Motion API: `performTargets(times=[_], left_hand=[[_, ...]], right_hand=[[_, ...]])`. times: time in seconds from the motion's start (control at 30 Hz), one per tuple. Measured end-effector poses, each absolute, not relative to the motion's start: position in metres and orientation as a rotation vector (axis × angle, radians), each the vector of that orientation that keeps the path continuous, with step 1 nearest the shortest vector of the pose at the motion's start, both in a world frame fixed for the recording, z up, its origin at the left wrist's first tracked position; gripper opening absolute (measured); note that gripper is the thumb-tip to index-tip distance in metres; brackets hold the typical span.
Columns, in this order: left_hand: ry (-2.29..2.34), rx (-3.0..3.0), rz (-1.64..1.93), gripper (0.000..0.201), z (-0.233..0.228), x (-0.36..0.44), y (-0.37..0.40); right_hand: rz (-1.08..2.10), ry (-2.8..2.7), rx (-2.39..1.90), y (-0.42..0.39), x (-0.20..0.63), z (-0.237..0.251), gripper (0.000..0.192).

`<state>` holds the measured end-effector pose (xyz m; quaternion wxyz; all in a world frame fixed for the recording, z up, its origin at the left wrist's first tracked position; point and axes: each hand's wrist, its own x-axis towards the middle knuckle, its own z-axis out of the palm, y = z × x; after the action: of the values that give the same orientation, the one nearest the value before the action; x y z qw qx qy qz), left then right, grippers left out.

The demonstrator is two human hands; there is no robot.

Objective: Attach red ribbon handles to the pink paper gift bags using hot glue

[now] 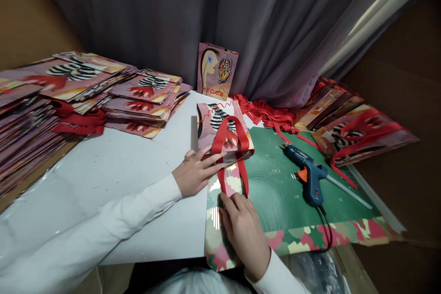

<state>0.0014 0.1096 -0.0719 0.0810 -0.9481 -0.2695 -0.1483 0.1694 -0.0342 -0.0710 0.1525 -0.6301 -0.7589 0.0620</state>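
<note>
The paper bag lay beyond the right hand, long axis pointing away. The nearer left hand spread across its near edge; the right pinched red ribbon.

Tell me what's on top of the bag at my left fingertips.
A red ribbon loops over the bag. A thin red squiggle crosses its far end; I can't tell if it's thread or print. The bag's surface beneath the ribbon is covered.

Single head-worn view, forward and down over the nearby table
</note>
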Motion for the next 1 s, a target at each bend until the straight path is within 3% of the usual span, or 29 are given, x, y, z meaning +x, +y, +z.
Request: performTargets(times=[0.37,0.63,1.0], left_hand=[[-0.815,-2.833,-0.411,0.053,-0.072,0.001,0.11],[-0.823,-2.865,-0.406,0.051,-0.073,0.001,0.109],[-0.814,-2.877,-0.406,0.057,-0.075,0.0,0.11]], right_hand=[[0.151,-2.235,-1.761,-0.001,0.161,-0.077,0.049],[0.226,-2.205,-1.625,0.0,0.187,-0.066,0.045],[0.301,-2.073,-1.782,0.0,0.227,-0.075,0.039]])
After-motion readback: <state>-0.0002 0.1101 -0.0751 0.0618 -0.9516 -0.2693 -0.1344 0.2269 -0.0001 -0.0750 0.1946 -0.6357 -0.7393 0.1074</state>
